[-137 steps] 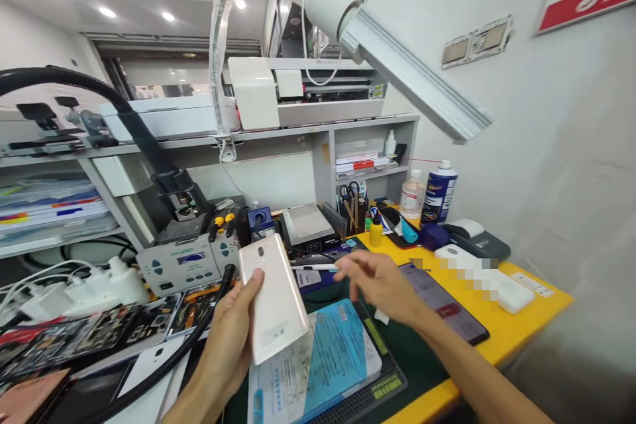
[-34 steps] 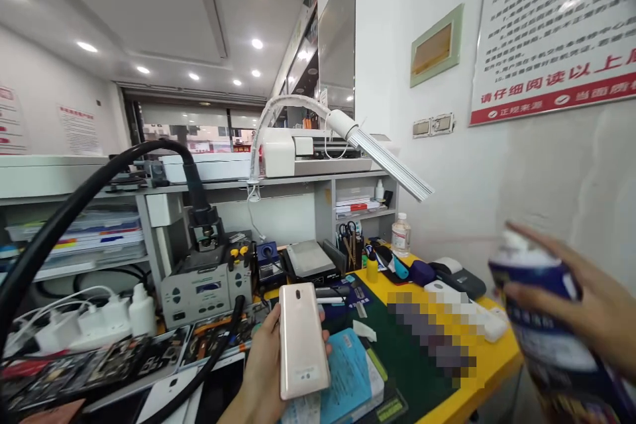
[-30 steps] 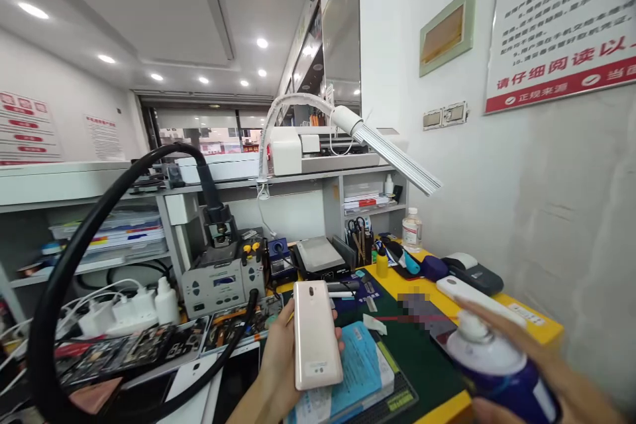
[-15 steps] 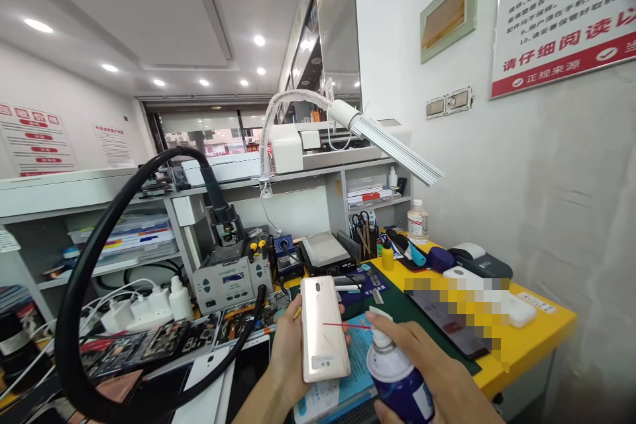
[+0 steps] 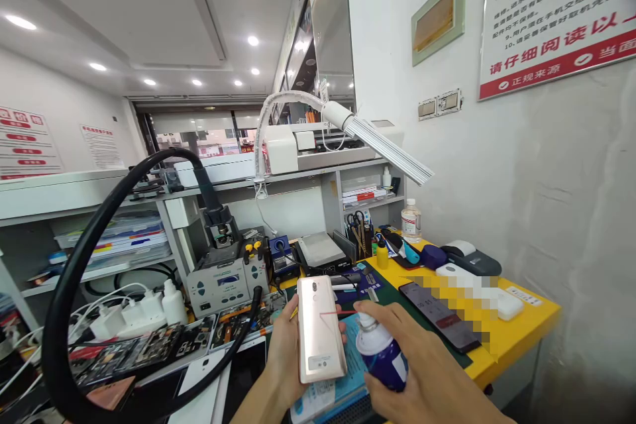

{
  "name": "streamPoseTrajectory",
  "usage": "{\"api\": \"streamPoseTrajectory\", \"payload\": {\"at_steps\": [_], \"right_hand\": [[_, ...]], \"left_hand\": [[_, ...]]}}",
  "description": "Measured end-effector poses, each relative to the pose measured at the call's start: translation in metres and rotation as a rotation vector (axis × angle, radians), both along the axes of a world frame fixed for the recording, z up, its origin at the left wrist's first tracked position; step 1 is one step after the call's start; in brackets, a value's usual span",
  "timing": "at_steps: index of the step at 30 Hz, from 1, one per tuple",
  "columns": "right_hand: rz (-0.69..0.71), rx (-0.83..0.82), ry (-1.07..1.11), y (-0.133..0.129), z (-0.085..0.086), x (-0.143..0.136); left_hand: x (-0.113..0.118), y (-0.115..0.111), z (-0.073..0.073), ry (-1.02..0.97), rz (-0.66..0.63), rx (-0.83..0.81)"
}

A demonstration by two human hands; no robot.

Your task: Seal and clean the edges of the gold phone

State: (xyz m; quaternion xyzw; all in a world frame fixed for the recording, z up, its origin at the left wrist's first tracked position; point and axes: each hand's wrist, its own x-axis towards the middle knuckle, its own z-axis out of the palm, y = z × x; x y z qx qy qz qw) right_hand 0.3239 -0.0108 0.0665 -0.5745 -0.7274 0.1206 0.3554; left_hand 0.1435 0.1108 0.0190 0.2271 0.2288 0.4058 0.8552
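Note:
In my left hand is a gold smartphone, held upright with its back towards me and my fingers wrapped round its edges. My right hand grips a blue spray can with a white top, the index finger on the nozzle. From that nozzle a thin red straw points left, its tip in front of the phone's back. Beneath both hands lies a light blue packet on the bench. A dark phone rests to the right of the can.
A black hose arches over the left side, in front of a grey hot-air station. Circuit boards lie at the left. A lamp hangs above the bench. A yellow bottle stands behind the dark phone.
The spray can has shifted slightly left and up, and its straw still points at the phone. The whole view has turned a little to the right.

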Motion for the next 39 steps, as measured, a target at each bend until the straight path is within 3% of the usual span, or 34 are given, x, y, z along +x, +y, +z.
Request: {"api": "streamPoseTrajectory", "payload": {"at_steps": [3, 8, 14, 39], "right_hand": [[0.009, -0.063, -0.066, -0.0035, 0.0016, -0.0012], [-0.059, -0.015, -0.079, -0.0022, 0.0058, -0.0028], [0.011, -0.059, -0.108, -0.0019, 0.0061, -0.0038], [-0.005, -0.089, -0.143, -0.0016, 0.0081, -0.0081]], "left_hand": [[-0.0001, 0.0003, 0.0003, -0.001, -0.005, 0.002], [-0.0002, -0.0009, 0.0006, 0.004, -0.021, 0.011], [0.0007, -0.0008, -0.0007, 0.012, -0.02, 0.016], [0.0008, -0.0018, -0.0019, 0.04, 0.024, 0.02]]}}
